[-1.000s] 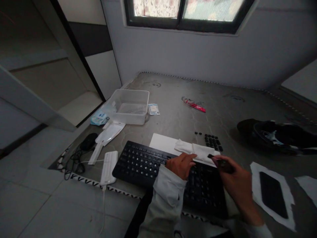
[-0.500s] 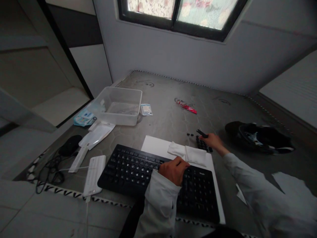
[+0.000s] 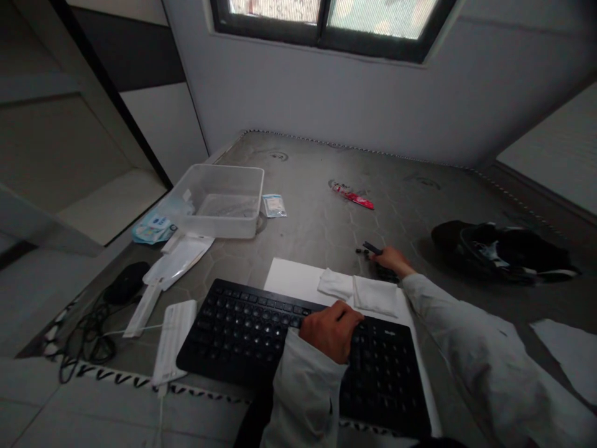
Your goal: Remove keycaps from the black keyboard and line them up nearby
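Plastic box (image 3: 215,228) is seen open. The keyboard (image 3: 237,330) is touched by the curled left hand (image 3: 330,330), grip hidden. A dark stick (image 3: 372,247) is pinched by the stretched-out right hand (image 3: 394,260).

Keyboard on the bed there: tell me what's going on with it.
A person rests their left hand on the keyboard, around its middle. Their right hand holds a slim dark tool out past the far edge, over small black pieces that look like loose keys; whether it touches them is unclear. The keyboard lies partly over a white sheet, with white cloth lying along its far side.
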A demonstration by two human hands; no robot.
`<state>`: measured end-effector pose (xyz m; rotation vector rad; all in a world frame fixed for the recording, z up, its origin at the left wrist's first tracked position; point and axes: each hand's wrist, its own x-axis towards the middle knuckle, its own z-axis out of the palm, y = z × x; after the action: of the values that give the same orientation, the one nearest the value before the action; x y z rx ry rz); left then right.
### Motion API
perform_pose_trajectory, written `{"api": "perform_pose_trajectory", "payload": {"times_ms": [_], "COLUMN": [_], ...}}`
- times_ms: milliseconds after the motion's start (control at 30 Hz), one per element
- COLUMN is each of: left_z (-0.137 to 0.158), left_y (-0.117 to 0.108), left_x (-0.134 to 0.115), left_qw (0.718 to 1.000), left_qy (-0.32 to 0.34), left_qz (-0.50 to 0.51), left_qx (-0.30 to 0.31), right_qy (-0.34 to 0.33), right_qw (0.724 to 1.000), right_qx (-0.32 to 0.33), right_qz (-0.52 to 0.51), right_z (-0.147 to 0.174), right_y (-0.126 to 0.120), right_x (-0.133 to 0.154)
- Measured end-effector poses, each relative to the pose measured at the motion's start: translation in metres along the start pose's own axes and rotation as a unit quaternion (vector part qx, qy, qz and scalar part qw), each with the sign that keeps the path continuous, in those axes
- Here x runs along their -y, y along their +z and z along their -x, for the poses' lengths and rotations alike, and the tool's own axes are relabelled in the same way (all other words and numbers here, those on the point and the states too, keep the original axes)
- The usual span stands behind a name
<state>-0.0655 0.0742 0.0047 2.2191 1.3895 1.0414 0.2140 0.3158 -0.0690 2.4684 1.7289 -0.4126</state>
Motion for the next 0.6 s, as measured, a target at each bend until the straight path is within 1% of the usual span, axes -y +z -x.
{"api": "perform_pose_trajectory", "payload": {"times_ms": [300,600], "left_z": [0.0,0.0], "left_y": [-0.002,-0.001], "left_x": [0.0,0.0], "left_qw": [1.0,1.0], "left_qy": [-0.003,0.001], "left_qz": [-0.003,0.001], "left_qx": [0.014,0.006], "right_qy": [-0.01,-0.008], "right_qw": [1.0,0.999], "right_qx": [-0.017,-0.032], "right_qz": [-0.017,-0.036], "right_z": [0.004,0.015], "right_y": [0.002,-0.01], "right_x": [0.001,0.004]}}
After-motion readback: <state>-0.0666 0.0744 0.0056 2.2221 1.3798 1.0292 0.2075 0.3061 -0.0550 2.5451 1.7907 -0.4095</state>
